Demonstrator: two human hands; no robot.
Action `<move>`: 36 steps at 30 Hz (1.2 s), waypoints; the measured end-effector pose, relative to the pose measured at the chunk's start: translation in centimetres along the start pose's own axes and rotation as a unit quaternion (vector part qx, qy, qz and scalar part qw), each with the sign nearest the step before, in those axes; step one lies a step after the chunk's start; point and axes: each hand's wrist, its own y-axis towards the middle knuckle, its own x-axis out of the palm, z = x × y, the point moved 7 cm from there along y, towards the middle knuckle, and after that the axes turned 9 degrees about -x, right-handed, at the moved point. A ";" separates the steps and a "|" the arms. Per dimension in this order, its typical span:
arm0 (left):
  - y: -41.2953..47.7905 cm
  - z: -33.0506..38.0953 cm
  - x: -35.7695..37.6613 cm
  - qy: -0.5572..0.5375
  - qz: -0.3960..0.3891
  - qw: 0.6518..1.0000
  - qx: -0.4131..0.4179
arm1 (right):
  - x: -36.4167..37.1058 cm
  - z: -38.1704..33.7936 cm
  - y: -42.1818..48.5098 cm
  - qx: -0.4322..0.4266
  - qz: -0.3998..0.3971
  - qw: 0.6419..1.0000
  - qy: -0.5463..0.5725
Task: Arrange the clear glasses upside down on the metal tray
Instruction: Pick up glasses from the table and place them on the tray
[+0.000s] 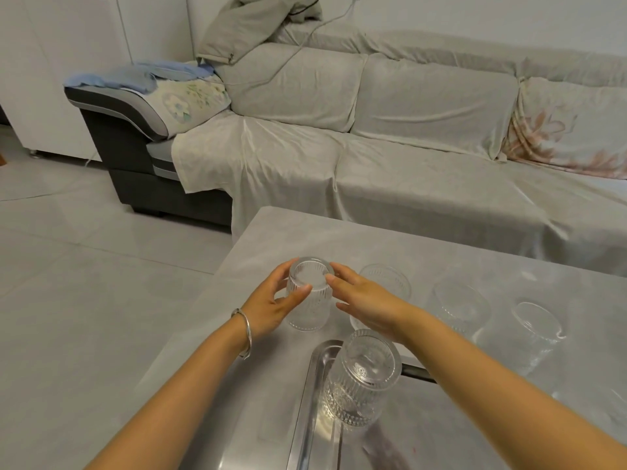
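A ribbed clear glass [309, 296] is upside down near the table's left edge, just beyond the metal tray [307, 412]. My left hand [271, 305] grips its left side, and my right hand [364, 305] touches its right side with the fingertips. A second ribbed glass [361, 378] stands upside down in the tray's far left corner. Three more clear glasses stand in a row on the table to the right: one [386, 278] partly hidden behind my right hand, one [459, 305] in the middle, one [537, 322] at the right.
The grey table [339, 239] ends at the left with tiled floor [84, 266] beyond. A sofa [373, 157] covered in pale cloth runs along the far side of the table. My right forearm crosses above the tray's far rim.
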 end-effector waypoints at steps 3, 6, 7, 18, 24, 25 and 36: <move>0.3 -0.3 0.1 -0.005 -0.014 1.000 0.009 | 0.3 0.4 0.4 0.008 -0.011 1.000 0.006; 0.3 -0.4 0.2 -0.012 -0.004 1.000 0.019 | 0.4 0.4 0.5 0.010 -0.024 0.999 0.021; 0.3 -0.3 0.3 -0.013 0.001 1.000 0.023 | 0.5 0.4 0.5 0.010 -0.027 0.999 0.024; -3.4 9.2 -1.6 -0.024 0.052 0.991 0.122 | -1.8 -7.8 -3.7 -0.163 0.008 0.987 0.008; -6.3 15.3 1.4 -0.014 0.021 0.989 0.148 | -5.0 -11.0 -9.6 -0.260 0.062 0.962 -0.054; -6.7 15.8 2.1 -0.009 0.021 0.989 0.149 | -5.6 -11.1 -10.6 -0.266 0.078 0.959 -0.061; -10.0 18.0 11.1 -0.014 -0.045 0.984 0.170 | -9.3 -8.5 -19.0 -0.260 0.182 0.944 -0.091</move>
